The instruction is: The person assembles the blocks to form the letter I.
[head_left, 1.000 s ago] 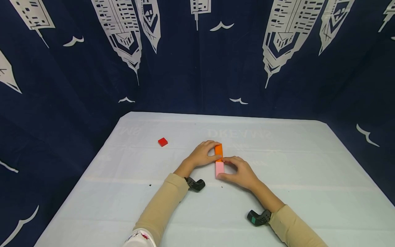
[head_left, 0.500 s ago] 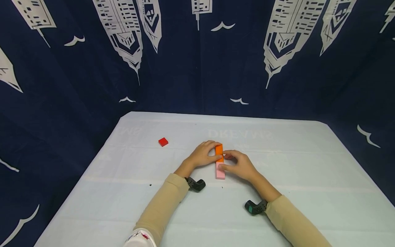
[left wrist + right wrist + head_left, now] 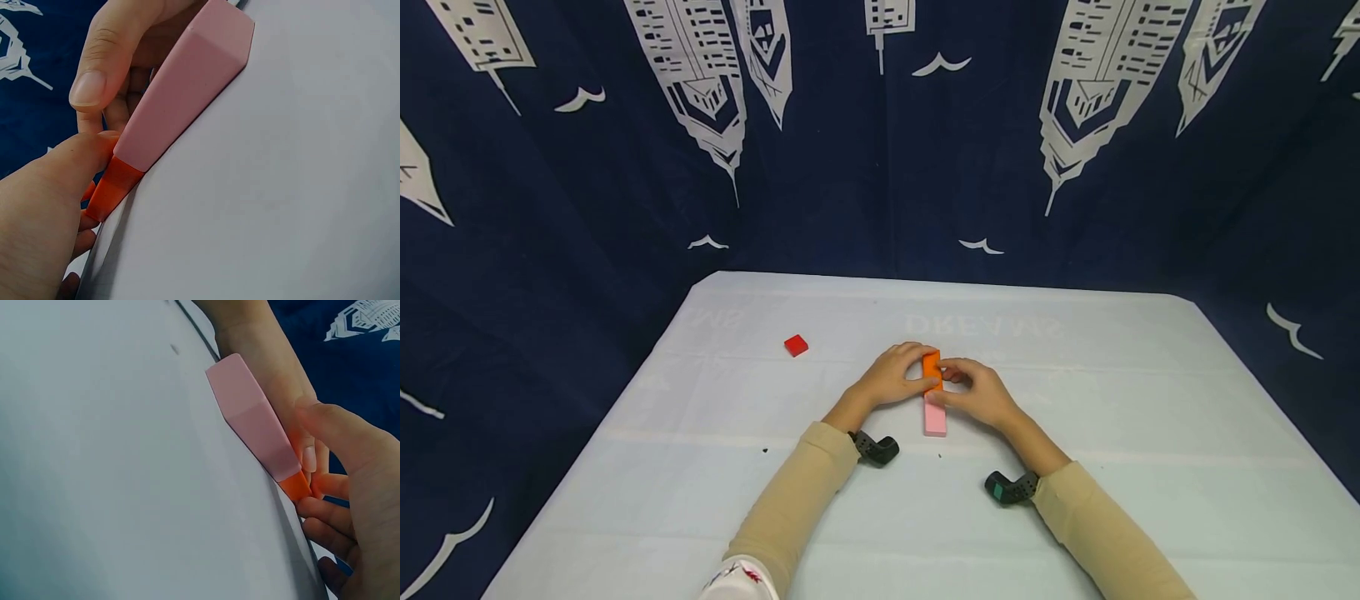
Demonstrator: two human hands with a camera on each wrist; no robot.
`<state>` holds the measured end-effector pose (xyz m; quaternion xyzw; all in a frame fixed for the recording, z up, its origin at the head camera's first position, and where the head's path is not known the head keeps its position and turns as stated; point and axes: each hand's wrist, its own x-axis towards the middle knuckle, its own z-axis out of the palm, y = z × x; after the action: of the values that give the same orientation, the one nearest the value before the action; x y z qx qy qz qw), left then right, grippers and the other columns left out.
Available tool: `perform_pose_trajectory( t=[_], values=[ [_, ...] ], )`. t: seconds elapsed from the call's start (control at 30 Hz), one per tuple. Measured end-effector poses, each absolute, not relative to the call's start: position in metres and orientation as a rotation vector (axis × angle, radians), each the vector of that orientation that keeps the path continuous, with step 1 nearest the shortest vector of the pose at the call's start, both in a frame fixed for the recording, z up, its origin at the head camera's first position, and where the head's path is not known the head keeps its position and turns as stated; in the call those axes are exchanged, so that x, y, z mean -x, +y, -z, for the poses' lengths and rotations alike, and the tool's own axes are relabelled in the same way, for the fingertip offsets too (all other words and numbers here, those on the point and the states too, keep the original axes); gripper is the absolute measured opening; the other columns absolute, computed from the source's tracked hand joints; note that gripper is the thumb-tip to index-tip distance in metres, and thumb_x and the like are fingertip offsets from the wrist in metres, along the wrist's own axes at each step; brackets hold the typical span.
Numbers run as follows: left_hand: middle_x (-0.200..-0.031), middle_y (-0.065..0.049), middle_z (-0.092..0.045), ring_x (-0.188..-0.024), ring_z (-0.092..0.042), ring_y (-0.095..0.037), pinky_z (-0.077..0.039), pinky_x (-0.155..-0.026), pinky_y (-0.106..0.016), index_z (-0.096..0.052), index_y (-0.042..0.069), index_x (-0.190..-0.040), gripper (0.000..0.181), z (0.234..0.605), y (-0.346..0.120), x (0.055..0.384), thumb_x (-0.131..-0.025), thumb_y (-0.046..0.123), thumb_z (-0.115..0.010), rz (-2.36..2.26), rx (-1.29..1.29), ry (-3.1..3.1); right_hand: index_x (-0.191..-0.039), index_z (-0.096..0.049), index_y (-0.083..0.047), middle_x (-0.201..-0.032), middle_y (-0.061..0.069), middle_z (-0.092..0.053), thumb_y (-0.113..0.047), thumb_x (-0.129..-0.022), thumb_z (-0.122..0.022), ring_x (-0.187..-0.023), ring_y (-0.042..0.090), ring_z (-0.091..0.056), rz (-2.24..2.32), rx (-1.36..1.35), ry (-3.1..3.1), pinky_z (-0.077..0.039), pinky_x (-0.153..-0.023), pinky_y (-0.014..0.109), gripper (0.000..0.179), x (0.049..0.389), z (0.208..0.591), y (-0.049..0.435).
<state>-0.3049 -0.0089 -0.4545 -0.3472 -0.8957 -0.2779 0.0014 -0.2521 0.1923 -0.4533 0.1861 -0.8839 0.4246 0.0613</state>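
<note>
An orange block (image 3: pixel 932 365) and a pink block (image 3: pixel 935 422) lie end to end in a line on the table, pink nearer the person. My left hand (image 3: pixel 889 375) holds the orange block, thumb on the near part and fingers at the far end. Beside the join, my right hand (image 3: pixel 983 396) has its fingertips at the orange block's right side. In the left wrist view its thumb hangs above the pink block (image 3: pixel 181 87), apparently apart from it. Much of the orange block (image 3: pixel 295 486) is hidden behind the pink one in the right wrist view.
A red block (image 3: pixel 796 345) lies farther back on the left of the white-covered table (image 3: pixel 700 492). Small dark specks dot the cloth. A dark blue curtain (image 3: pixel 880 183) with white prints hangs behind the table.
My right hand has let go of the pink block and slid away from the person, up to the orange block. The left hand and the blocks stay nearly still.
</note>
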Motion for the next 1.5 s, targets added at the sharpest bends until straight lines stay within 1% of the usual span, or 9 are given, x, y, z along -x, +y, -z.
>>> perform_pose_trajectory(
  t=[0.23, 0.83, 1.07, 1.5],
  values=[
    [-0.143, -0.007, -0.049, -0.134, -0.041, -0.024, -0.030, -0.112, -0.041, -0.050, 0.016, -0.142, 0.056, 0.4536, -0.0084, 0.3056, -0.093, 0.040, -0.064, 0.873, 1.083, -2.811, -0.122, -0.066, -0.004, -0.104, 0.006, -0.067, -0.031, -0.077, -0.084, -0.098, 0.024, -0.060, -1.292, -0.563, -2.648, -0.050, -0.088, 0.043, 0.056, 0.2520, 0.4555, 0.1921],
    [-0.144, -0.008, -0.048, -0.134, -0.040, -0.025, -0.031, -0.112, -0.043, -0.050, 0.015, -0.142, 0.057, 0.4543, -0.0110, 0.3046, -0.094, 0.041, -0.063, 0.874, 1.091, -2.814, -0.119, -0.068, -0.005, -0.106, 0.004, -0.066, -0.030, -0.076, -0.085, -0.099, 0.021, -0.059, -1.269, -0.610, -2.622, -0.049, -0.090, 0.040, 0.052, 0.2508, 0.4611, 0.1924],
    [-0.143, -0.008, -0.048, -0.134, -0.041, -0.024, -0.031, -0.112, -0.042, -0.050, 0.015, -0.142, 0.057, 0.4557, -0.0100, 0.3060, -0.094, 0.041, -0.063, 0.876, 1.097, -2.803, -0.120, -0.067, -0.004, -0.105, 0.004, -0.066, -0.029, -0.076, -0.085, -0.099, 0.022, -0.058, -1.245, -0.649, -2.608, -0.049, -0.090, 0.042, 0.053, 0.2503, 0.4608, 0.1940],
    [-0.142, -0.007, -0.049, -0.134, -0.041, -0.024, -0.031, -0.111, -0.042, -0.050, 0.015, -0.142, 0.057, 0.4561, -0.0077, 0.3061, -0.093, 0.042, -0.063, 0.875, 1.099, -2.812, -0.121, -0.066, -0.004, -0.108, 0.005, -0.066, -0.031, -0.076, -0.084, -0.102, 0.022, -0.058, -1.237, -0.639, -2.635, -0.048, -0.092, 0.043, 0.055, 0.2497, 0.4622, 0.1963]
  ],
)
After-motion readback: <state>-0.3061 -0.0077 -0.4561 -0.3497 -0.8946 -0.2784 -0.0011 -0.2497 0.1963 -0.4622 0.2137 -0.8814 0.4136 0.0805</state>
